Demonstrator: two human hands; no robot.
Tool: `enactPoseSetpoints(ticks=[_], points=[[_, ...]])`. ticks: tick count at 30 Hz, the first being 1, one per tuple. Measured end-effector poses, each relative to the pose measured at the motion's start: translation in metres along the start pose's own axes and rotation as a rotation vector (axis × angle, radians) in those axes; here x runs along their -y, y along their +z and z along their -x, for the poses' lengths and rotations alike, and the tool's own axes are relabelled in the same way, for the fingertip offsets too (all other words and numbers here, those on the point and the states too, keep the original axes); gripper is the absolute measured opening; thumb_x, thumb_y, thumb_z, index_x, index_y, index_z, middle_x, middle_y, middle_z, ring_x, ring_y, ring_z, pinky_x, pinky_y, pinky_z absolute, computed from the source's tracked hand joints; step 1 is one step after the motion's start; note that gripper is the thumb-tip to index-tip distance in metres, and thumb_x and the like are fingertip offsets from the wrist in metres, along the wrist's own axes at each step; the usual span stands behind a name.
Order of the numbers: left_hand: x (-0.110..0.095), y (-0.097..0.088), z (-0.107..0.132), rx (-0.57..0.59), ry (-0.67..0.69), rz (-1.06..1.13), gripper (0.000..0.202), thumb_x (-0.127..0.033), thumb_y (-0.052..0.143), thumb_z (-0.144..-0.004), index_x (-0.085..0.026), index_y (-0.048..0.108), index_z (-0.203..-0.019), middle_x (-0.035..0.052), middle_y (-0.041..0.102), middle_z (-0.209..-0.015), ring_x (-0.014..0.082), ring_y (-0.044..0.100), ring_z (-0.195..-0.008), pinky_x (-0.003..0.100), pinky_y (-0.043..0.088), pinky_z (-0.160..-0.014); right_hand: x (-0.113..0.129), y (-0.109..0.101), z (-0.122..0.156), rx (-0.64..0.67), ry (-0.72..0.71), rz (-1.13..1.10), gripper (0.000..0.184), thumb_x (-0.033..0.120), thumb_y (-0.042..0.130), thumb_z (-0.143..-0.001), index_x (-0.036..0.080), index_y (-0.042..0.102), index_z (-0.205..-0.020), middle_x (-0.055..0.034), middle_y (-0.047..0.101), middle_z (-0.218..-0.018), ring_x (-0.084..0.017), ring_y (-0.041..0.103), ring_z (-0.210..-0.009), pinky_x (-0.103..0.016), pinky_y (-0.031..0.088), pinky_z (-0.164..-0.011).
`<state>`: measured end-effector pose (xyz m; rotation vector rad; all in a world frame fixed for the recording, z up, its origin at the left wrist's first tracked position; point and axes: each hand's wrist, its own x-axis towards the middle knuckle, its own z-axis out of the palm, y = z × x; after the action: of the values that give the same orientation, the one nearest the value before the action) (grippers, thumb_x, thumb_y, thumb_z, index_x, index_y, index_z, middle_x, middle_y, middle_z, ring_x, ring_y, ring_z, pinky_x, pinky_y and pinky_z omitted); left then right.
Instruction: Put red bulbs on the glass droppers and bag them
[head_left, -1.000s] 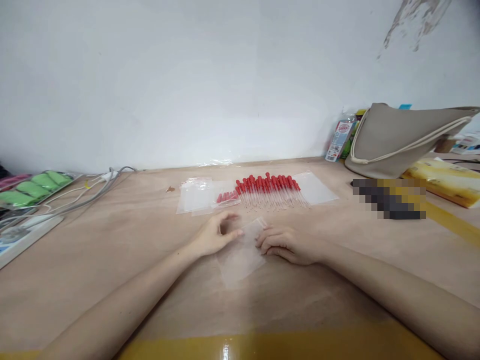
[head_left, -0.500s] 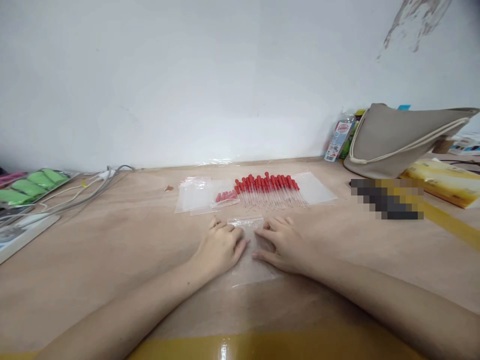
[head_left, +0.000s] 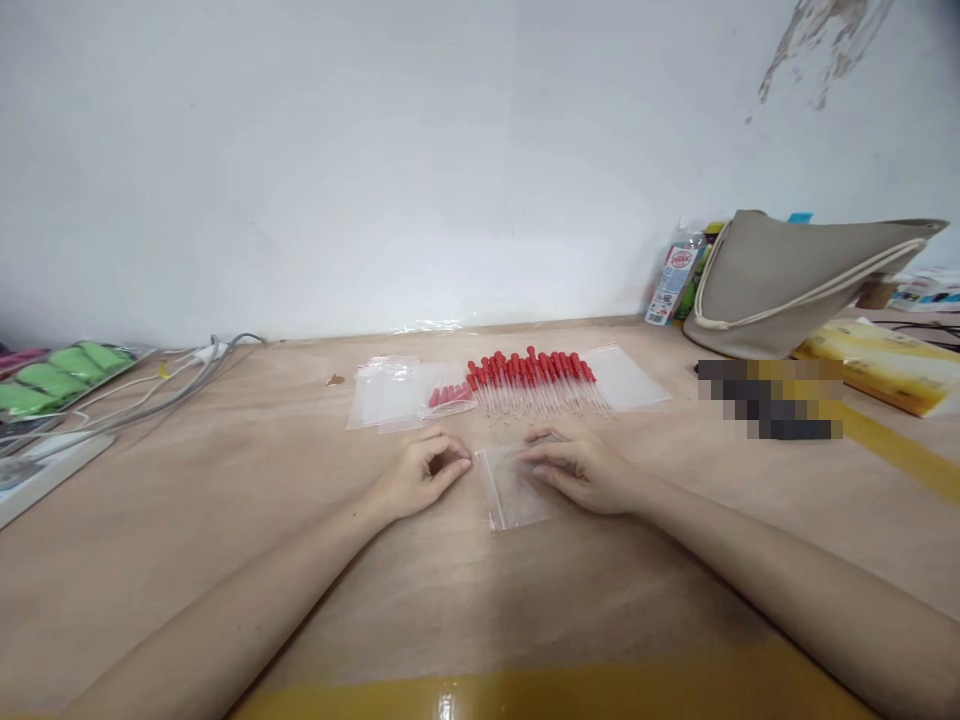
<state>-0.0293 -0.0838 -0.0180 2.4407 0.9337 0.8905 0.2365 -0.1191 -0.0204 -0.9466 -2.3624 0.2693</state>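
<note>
A small clear zip bag (head_left: 514,490) lies on the wooden table (head_left: 225,500) between my hands, its red-lined mouth turned toward my left hand. My left hand (head_left: 420,473) sits just left of the bag, fingers curled with the tips pinched near the bag's mouth edge. My right hand (head_left: 581,468) rests on the bag's right part, fingers bent and pressed on the plastic. Behind them lies a row of several glass droppers with red rubber bulbs (head_left: 536,380). A filled bag of red-bulbed droppers (head_left: 450,396) lies to their left.
Empty clear bags (head_left: 386,392) lie at left of the droppers and a clear sheet (head_left: 626,375) at right. A grey bucket bag (head_left: 795,280), a yellow pack (head_left: 885,365) and a blurred object (head_left: 772,398) stand at right. Grey cables (head_left: 165,390) and green items (head_left: 52,375) lie at left.
The clear bag was turned from lying lengthwise toward me to lying sideways with its mouth at left. Both hands drew apart; my left hand's fingers curled into a pinch.
</note>
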Motion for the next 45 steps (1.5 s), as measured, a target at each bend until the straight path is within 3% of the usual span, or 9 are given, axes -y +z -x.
enactPoseSetpoints(ticks=[8,15,20,28,31,33,36,41,45], points=[[-0.012,-0.002,0.015,0.191,0.390,-0.037,0.024,-0.018,0.051,-0.083,-0.016,0.063,-0.104,0.0098,0.066,-0.101,0.0179,0.059,-0.098,0.033,0.047,-0.089,0.002,0.008,0.004,0.190,0.067,-0.017,0.057,0.051,0.051,-0.080,0.021,0.047,-0.128,-0.0123,0.043,-0.133,-0.026,0.040,-0.121,-0.045,0.032,-0.099],[-0.018,-0.006,0.009,0.390,0.344,-0.136,0.036,-0.026,0.042,-0.088,-0.018,0.051,-0.122,0.0082,0.055,-0.124,0.0174,0.045,-0.120,0.034,0.035,-0.103,-0.001,0.011,0.005,0.174,0.078,-0.027,0.057,0.052,0.051,-0.079,0.022,0.049,-0.127,-0.0121,0.044,-0.132,-0.026,0.040,-0.121,-0.045,0.032,-0.099],[-0.024,-0.008,0.002,0.603,0.377,-0.290,0.059,-0.044,0.044,-0.085,-0.025,0.027,-0.137,0.0067,0.028,-0.143,0.0240,0.022,-0.133,0.047,0.012,-0.110,0.000,0.012,0.005,0.154,0.078,-0.039,0.056,0.052,0.051,-0.079,0.022,0.049,-0.126,-0.0120,0.044,-0.132,-0.026,0.040,-0.121,-0.046,0.033,-0.099],[-0.026,-0.010,-0.002,0.610,0.413,-0.307,0.049,-0.046,0.045,-0.084,-0.035,0.037,-0.131,0.0051,0.000,-0.148,0.0274,0.027,-0.131,0.053,-0.001,-0.107,-0.009,0.002,0.006,0.115,0.095,-0.043,0.079,0.058,0.060,-0.069,0.017,0.037,-0.133,-0.0141,0.044,-0.131,-0.027,0.042,-0.119,-0.045,0.035,-0.098],[-0.022,-0.010,0.000,0.585,0.421,-0.256,0.040,-0.043,0.045,-0.085,-0.031,0.049,-0.123,0.0065,0.007,-0.148,0.0268,0.026,-0.131,0.052,0.003,-0.108,-0.015,0.000,0.006,0.110,0.078,-0.047,0.079,0.058,0.061,-0.068,0.019,0.038,-0.132,-0.0139,0.048,-0.127,-0.027,0.046,-0.114,-0.046,0.037,-0.095],[-0.015,-0.008,0.003,0.504,0.415,-0.188,0.033,-0.038,0.044,-0.087,-0.026,0.057,-0.115,0.0084,0.030,-0.142,0.0237,0.036,-0.127,0.049,0.009,-0.109,-0.016,0.000,0.006,0.112,0.071,-0.048,0.076,0.058,0.060,-0.069,0.019,0.039,-0.131,-0.0139,0.050,-0.125,-0.027,0.047,-0.113,-0.046,0.038,-0.094],[-0.004,-0.006,0.006,0.226,0.345,-0.037,0.031,-0.028,0.036,-0.090,-0.021,0.065,-0.099,0.0081,0.065,-0.107,0.0181,0.056,-0.106,0.041,0.029,-0.103,-0.016,0.001,0.006,0.115,0.081,-0.042,0.073,0.057,0.059,-0.071,0.018,0.041,-0.130,-0.0137,0.050,-0.125,-0.027,0.047,-0.113,-0.045,0.037,-0.095],[0.009,-0.011,-0.026,-0.171,0.024,-0.127,0.027,-0.033,0.045,-0.085,-0.017,0.066,-0.082,0.0067,0.066,-0.083,0.0177,0.059,-0.082,0.031,0.044,-0.079,-0.014,0.003,0.006,0.095,0.120,-0.031,0.070,0.056,0.057,-0.073,0.018,0.042,-0.129,-0.0132,0.050,-0.126,-0.027,0.046,-0.114,-0.044,0.037,-0.095],[0.029,-0.014,-0.083,-0.126,-0.352,-0.321,0.029,-0.036,0.056,-0.075,-0.017,0.066,-0.094,0.0082,0.062,-0.096,0.0214,0.054,-0.096,0.032,0.040,-0.088,-0.015,0.004,0.008,0.084,0.137,-0.009,0.069,0.056,0.056,-0.073,0.018,0.042,-0.129,-0.0132,0.050,-0.126,-0.027,0.046,-0.115,-0.044,0.037,-0.095]])
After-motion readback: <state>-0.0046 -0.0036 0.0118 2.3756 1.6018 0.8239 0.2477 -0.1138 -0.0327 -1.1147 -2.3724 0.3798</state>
